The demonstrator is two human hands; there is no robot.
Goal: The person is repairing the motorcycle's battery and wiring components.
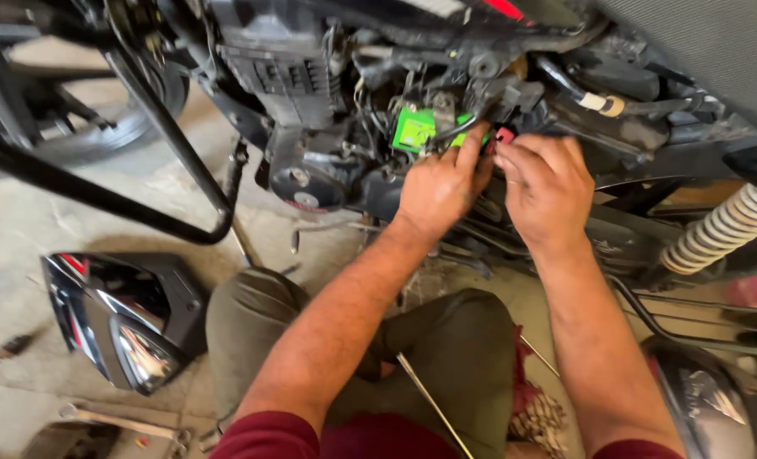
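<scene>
Green module (414, 127) sits just left of left hand (441, 185); right hand (545, 189) pinches red connector (504, 134) (left fingers narrow, touching it too).

Red connector (504, 134) — mostly hidden behind fingertips (499, 153).

I count only a few labelled things. A bright green rectangular label (414, 128) sits on a small boxy part in the motorcycle's middle, at about twelve o'clock from my left hand (440, 189), whose fingertips reach up just beside its right edge. It carries dark print too small for me to make out. A small round pale sticker (306, 201) with a reddish rim sits on the dark engine cover, at nine o'clock from that hand. A white band (594, 101) wraps a dark hose at one o'clock from my right hand (547, 191).
</scene>
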